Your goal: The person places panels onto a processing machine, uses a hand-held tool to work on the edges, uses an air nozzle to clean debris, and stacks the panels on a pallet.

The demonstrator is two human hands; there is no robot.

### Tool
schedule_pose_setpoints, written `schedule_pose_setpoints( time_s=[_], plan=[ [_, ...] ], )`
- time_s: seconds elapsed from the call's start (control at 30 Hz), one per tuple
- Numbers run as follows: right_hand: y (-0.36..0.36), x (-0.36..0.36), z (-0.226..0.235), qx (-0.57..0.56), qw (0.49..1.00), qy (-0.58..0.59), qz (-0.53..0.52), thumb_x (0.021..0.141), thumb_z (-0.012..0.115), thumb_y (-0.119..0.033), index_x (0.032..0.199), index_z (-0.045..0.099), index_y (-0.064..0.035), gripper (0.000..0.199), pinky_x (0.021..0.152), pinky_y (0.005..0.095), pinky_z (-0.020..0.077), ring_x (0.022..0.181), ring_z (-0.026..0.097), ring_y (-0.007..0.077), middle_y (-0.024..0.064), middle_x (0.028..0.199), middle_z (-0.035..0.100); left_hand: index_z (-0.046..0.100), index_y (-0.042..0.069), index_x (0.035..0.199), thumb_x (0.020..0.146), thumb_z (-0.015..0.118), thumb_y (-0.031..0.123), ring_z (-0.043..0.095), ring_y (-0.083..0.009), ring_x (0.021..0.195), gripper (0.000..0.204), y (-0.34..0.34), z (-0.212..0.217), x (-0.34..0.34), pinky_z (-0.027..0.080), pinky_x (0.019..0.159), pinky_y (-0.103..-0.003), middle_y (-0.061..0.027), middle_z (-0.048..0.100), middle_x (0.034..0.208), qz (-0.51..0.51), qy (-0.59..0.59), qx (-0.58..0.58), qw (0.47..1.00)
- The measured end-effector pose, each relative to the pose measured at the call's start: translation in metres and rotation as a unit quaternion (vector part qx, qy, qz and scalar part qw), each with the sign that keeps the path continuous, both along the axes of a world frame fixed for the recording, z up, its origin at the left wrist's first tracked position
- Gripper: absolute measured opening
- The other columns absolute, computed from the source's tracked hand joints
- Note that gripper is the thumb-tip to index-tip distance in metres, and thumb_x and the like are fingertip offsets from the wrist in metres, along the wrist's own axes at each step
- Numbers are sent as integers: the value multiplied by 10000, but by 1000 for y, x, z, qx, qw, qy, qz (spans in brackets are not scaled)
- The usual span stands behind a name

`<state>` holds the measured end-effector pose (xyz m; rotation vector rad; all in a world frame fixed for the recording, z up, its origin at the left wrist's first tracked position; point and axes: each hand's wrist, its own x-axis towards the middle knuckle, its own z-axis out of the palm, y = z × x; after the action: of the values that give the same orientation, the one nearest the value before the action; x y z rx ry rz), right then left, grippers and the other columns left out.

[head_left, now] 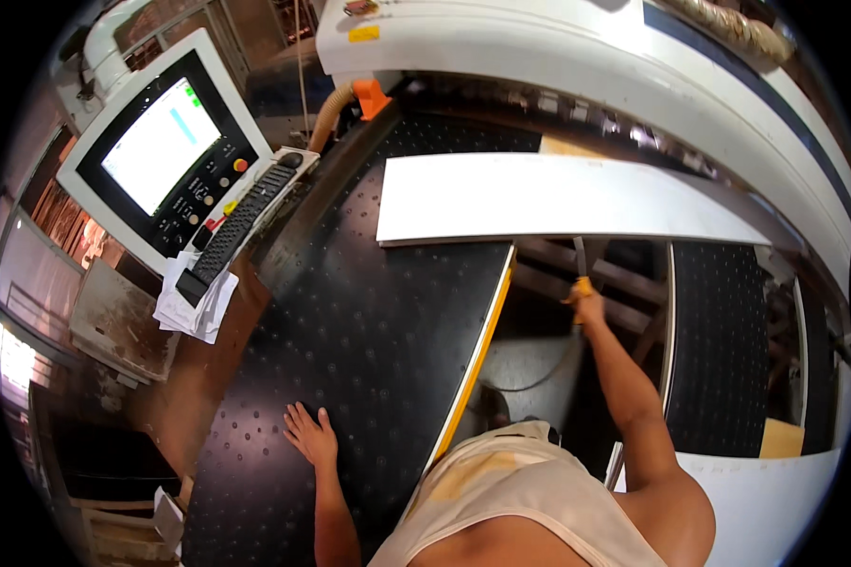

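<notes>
Right hand (591, 304) curls its fingers round the yellow air gun (583, 285); keep its tip off the white board (539, 197). Left hand (314, 438) rests empty, fingers spread, on the black counter (388, 331).

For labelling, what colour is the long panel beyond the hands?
The panel is white, clearest in head view.
</notes>
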<state>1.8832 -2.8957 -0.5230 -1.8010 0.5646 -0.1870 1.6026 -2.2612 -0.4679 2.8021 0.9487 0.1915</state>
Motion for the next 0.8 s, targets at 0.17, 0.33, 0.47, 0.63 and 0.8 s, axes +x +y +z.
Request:
schedule_pose_setpoints(
  time_s=[0.17,0.33,0.47,0.63,0.8],
  plan=[
    [141,-16,-74,145,980,37,128,844,633,43,1015,731,-49,218,597,332,487,688,614,156,16,872,689,350,11,1539,1044,415,516,228,-371,1517,710,16,12,-4,118,1220,-578,-202,288,1630,2,0,-16,1000],
    [205,-16,-164,82,984,48,153,959,611,-191,1039,676,-26,194,727,417,516,783,657,263,155,880,714,472,-41,1444,1002,590,370,394,-420,1412,615,-11,34,49,302,1177,-462,-263,443,1508,-4,-104,-154,983],
    [125,-22,-202,111,923,119,349,979,599,-178,1360,576,-34,408,767,359,517,851,612,196,81,992,681,498,-46,1422,993,615,357,447,-406,1378,600,-103,68,174,318,1172,-443,-269,497,1457,-130,-138,-215,958],
    [59,68,-48,556,822,-100,-78,918,509,-744,1558,332,-149,892,944,448,421,1282,483,312,154,1438,478,521,-65,1387,981,632,351,488,-422,1334,592,-148,108,373,367,1133,-458,-293,536,1401,-340,-113,-133,924],
    [13,155,39,537,772,-212,-266,926,470,-766,1598,189,-46,1025,1212,535,177,1490,258,325,119,1653,240,493,-94,1399,959,641,401,497,-433,1325,679,-237,75,624,373,1140,-470,-307,533,1405,-450,-90,-112,882]
  ],
)
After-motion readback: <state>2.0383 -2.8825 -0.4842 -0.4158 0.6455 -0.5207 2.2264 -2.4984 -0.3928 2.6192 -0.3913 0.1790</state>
